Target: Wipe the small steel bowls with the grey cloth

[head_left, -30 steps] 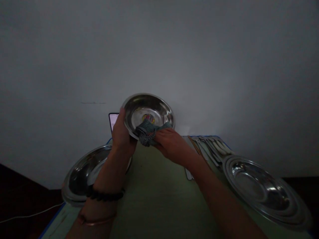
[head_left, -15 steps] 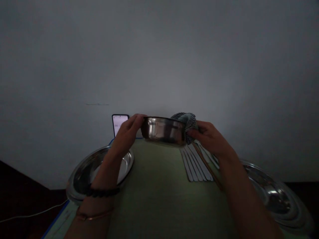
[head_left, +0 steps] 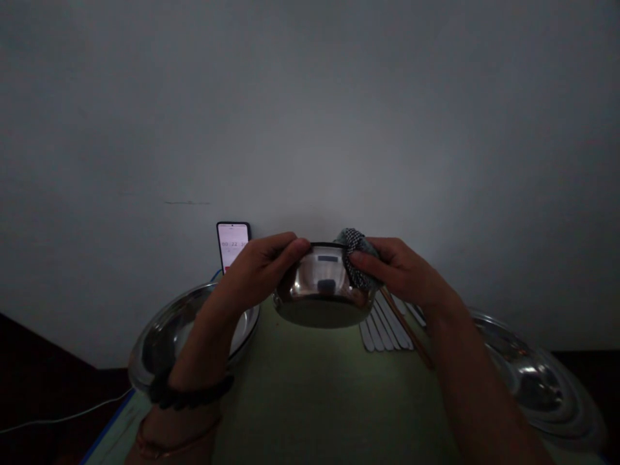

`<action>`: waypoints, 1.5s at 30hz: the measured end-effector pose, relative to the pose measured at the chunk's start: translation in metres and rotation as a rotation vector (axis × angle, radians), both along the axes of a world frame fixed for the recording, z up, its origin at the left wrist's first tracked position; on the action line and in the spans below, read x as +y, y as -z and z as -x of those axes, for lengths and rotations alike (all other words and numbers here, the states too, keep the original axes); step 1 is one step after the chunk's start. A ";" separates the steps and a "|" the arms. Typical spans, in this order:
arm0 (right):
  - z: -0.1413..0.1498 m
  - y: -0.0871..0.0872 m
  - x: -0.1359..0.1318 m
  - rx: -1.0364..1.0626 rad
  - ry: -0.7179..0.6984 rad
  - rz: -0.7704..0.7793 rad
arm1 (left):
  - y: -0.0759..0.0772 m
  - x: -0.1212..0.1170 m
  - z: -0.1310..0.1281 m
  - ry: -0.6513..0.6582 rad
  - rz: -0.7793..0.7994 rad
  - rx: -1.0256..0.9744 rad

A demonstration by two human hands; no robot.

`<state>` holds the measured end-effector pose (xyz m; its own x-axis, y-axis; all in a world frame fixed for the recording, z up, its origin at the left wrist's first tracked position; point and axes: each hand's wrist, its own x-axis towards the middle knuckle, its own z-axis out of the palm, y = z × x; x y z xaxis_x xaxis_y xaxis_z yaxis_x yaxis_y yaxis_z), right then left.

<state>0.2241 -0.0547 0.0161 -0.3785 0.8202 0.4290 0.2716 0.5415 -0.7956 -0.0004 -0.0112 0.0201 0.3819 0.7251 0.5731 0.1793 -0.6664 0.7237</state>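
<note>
A shiny steel bowl (head_left: 322, 281) is held up over the table, tilted so that its outer wall and part of its underside face me. My left hand (head_left: 264, 265) grips its left rim, thumb on the near side. On the right, my right hand (head_left: 400, 268) pinches a bunched checked cloth (head_left: 356, 258) against the bowl's rim and outer wall. The fingers behind the bowl and the bowl's inside are hidden.
Large steel basins stand at the left (head_left: 159, 342) and right (head_left: 537, 387). Several flat-handled utensils (head_left: 385, 329) and a wooden stick (head_left: 409, 332) lie beyond my right forearm. A phone (head_left: 233, 242) leans against the wall (head_left: 310, 116). The table (head_left: 329, 400) is pale green.
The bowl has come lower and tipped, showing more of its underside. My left thumb now lies across its near rim, and the cloth has shifted left and slightly down with my right hand.
</note>
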 end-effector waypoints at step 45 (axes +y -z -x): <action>-0.005 0.013 0.013 0.348 0.040 0.204 | 0.021 0.011 0.006 0.122 0.280 -0.087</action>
<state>0.2288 -0.0418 0.0032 -0.2056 0.9128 0.3530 -0.0154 0.3576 -0.9337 -0.0062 -0.0002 -0.0006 0.4336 0.8115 0.3918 0.0397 -0.4516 0.8914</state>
